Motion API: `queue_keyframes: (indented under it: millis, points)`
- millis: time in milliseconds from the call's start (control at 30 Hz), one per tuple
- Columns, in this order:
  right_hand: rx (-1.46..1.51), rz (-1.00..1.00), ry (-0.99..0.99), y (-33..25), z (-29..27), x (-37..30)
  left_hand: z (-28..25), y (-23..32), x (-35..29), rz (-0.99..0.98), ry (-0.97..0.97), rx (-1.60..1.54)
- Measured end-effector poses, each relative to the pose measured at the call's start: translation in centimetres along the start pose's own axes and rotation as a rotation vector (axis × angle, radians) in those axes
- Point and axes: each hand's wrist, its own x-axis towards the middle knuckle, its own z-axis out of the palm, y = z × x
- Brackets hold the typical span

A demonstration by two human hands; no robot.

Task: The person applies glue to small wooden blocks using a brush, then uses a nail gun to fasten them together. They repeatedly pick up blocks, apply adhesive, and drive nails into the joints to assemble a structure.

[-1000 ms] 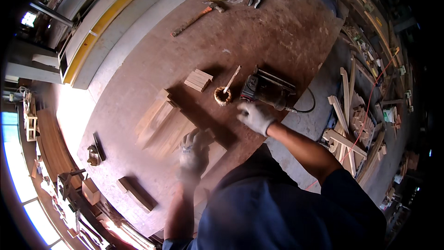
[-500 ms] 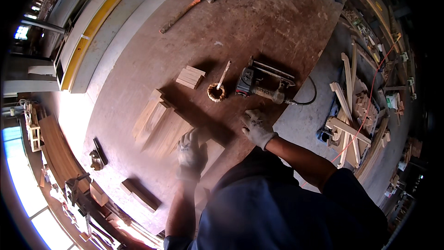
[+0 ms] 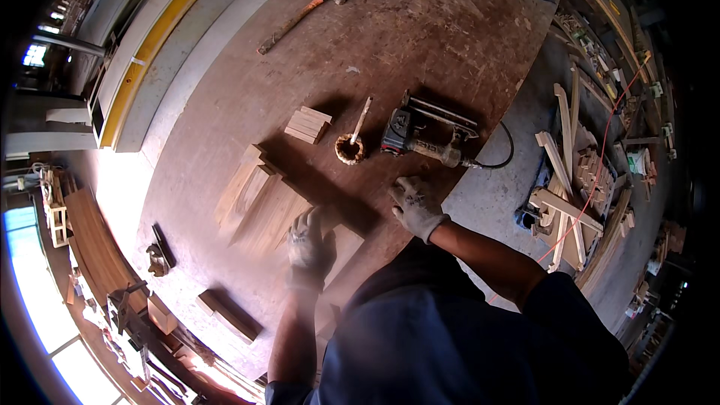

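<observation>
Boards (image 3: 262, 206) lie on the worktop (image 3: 427, 45) under our left hand (image 3: 310, 249); we cannot tell if its grip is clamped. Our right hand (image 3: 417, 207), grip apart, is near the nail gun (image 3: 429, 148).

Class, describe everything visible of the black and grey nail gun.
The black and grey nail gun lies on the brown worktop near its right edge, apparently on its side. It looks like metal and plastic: a blocky head with a red patch, scuffed handle and long rail. A black hose curves from the handle's end. The right hand, in a pale glove, is near without touching.
</observation>
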Motion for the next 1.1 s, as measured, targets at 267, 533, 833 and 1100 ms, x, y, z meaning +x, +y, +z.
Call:
queue_keyframes:
  millis: [267,533,833,1100]
  points:
    - [-0.020,0.025,-0.016,-0.4,-0.2,0.0,0.9,1.1,1.2,-0.029,0.010,0.172]
    - [0.046,-0.019,-0.001,0.2,-0.2,0.0,1.5,1.6,-0.1,0.094,-0.154,0.159]
    - [-0.134,0.108,0.262,1.7,-5.8,4.0,-0.1,2.3,-0.6,0.083,-0.077,0.109]
    - [-0.377,0.272,0.049,6.2,-3.5,7.1,0.5,2.0,0.1,0.136,-0.100,0.162]
